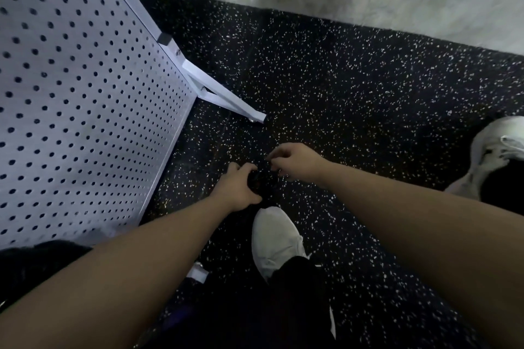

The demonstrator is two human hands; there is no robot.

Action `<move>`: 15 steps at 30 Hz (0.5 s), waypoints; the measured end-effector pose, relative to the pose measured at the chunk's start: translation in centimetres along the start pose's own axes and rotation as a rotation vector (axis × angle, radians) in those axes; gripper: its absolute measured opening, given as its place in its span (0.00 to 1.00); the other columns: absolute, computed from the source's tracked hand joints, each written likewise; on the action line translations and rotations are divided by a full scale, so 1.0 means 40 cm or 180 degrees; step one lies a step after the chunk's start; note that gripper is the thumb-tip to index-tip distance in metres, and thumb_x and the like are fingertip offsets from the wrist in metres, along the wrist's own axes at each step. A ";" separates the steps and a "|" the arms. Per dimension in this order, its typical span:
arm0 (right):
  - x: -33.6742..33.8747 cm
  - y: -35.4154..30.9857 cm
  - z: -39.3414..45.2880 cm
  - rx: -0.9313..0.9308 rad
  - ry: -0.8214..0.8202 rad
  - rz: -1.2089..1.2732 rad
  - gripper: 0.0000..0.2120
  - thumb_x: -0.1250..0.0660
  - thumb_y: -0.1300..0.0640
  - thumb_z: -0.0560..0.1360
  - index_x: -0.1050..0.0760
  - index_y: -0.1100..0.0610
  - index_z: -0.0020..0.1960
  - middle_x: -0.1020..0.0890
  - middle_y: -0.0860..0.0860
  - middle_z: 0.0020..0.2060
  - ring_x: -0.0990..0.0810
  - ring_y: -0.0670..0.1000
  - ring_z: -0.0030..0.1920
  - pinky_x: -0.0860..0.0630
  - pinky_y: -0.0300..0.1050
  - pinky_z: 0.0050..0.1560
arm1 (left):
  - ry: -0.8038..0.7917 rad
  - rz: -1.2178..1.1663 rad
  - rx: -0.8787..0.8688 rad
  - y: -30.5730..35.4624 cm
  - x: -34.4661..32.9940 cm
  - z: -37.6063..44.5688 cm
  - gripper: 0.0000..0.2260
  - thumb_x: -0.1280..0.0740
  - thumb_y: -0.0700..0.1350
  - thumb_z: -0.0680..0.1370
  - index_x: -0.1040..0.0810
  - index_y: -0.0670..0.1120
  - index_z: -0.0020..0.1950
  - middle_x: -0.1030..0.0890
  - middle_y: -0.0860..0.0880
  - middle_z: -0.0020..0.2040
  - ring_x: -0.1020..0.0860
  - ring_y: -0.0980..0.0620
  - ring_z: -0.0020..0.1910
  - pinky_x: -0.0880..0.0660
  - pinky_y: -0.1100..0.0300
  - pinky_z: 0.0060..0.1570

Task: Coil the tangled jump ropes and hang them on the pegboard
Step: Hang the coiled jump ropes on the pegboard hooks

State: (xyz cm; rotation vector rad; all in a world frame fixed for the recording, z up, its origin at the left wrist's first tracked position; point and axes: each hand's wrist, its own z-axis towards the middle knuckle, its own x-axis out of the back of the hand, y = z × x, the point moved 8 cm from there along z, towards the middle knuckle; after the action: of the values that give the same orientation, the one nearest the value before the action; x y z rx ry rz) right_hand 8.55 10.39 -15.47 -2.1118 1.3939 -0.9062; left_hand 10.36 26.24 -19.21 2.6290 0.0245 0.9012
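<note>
Two hands meet low over the speckled floor (354, 88), my left hand (238, 187) curled around a dark rope bundle (259, 178) and my right hand (297, 160) pinching it, the pegboard (79, 99) standing at the left, nearer my left hand.

Bare forearms, no sleeves; black trousers (295, 306); white lace-up sneakers (276, 238), second one at right edge (493, 150)

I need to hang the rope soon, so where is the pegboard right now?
In the head view the pegboard fills the left side, standing on the speckled floor, its white foot reaching out just beyond the left hand.
</note>
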 end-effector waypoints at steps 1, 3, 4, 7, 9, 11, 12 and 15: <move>0.003 0.008 0.002 -0.0021 0.0026 0.0004 0.10 0.37 0.59 0.81 0.21 0.54 0.60 0.16 0.52 0.50 0.19 0.51 0.45 0.19 0.47 0.43 | 0.0037 -0.0031 -0.0012 0.006 0.002 -0.001 0.36 0.23 0.49 0.71 0.34 0.54 0.76 0.37 0.45 0.70 0.27 0.42 0.65 0.27 0.50 0.67; 0.016 0.019 -0.003 -0.0037 0.0157 0.0008 0.11 0.37 0.60 0.80 0.22 0.54 0.61 0.18 0.51 0.47 0.20 0.51 0.42 0.19 0.48 0.43 | 0.0090 -0.0186 -0.0075 0.018 0.008 -0.009 0.36 0.23 0.48 0.71 0.35 0.55 0.76 0.37 0.46 0.70 0.26 0.43 0.63 0.26 0.51 0.65; 0.025 0.022 -0.007 -0.0026 0.0244 0.0003 0.12 0.37 0.60 0.80 0.23 0.54 0.62 0.19 0.50 0.46 0.20 0.51 0.41 0.18 0.50 0.45 | 0.0121 -0.0278 -0.0134 0.026 0.017 -0.014 0.36 0.23 0.47 0.71 0.35 0.55 0.76 0.38 0.46 0.71 0.26 0.44 0.63 0.26 0.51 0.66; 0.050 0.012 -0.029 -0.0002 0.0483 0.0215 0.14 0.37 0.59 0.81 0.27 0.54 0.66 0.20 0.52 0.49 0.21 0.53 0.42 0.17 0.56 0.48 | 0.0359 -0.0501 -0.0282 0.053 0.071 -0.040 0.35 0.23 0.46 0.72 0.34 0.55 0.76 0.38 0.47 0.70 0.27 0.46 0.63 0.27 0.54 0.66; 0.056 -0.002 -0.050 -0.0096 0.0534 0.0566 0.15 0.36 0.56 0.81 0.29 0.53 0.67 0.20 0.53 0.50 0.20 0.52 0.43 0.18 0.54 0.46 | 0.0533 -0.0771 -0.0346 0.072 0.117 -0.063 0.33 0.23 0.45 0.73 0.32 0.56 0.75 0.39 0.48 0.68 0.28 0.47 0.61 0.27 0.56 0.65; 0.044 -0.024 -0.080 -0.0269 0.0385 0.1271 0.14 0.35 0.52 0.81 0.28 0.54 0.65 0.18 0.55 0.52 0.19 0.52 0.43 0.20 0.51 0.43 | 0.0651 -0.1071 -0.0412 0.095 0.160 -0.093 0.32 0.24 0.44 0.73 0.31 0.56 0.74 0.39 0.48 0.67 0.27 0.47 0.60 0.28 0.57 0.66; 0.036 -0.040 -0.097 -0.0326 0.0286 0.1639 0.13 0.35 0.51 0.81 0.26 0.55 0.63 0.17 0.55 0.52 0.19 0.52 0.43 0.21 0.49 0.42 | 0.0694 -0.1204 -0.0433 0.107 0.181 -0.109 0.31 0.24 0.43 0.74 0.30 0.57 0.73 0.39 0.48 0.66 0.28 0.47 0.60 0.28 0.58 0.66; 0.048 -0.104 -0.148 -0.0089 0.0401 0.2032 0.09 0.34 0.53 0.82 0.23 0.56 0.59 0.16 0.54 0.46 0.19 0.51 0.41 0.22 0.45 0.38 | 0.0794 -0.1586 -0.0576 0.147 0.239 -0.164 0.27 0.25 0.42 0.75 0.29 0.58 0.70 0.38 0.48 0.64 0.28 0.49 0.59 0.29 0.63 0.59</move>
State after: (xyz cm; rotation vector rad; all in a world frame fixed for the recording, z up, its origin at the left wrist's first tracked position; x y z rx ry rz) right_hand 7.35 10.15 -8.10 -1.4778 1.9824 -0.7558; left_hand 13.49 24.17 -6.75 2.1770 0.6022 0.9827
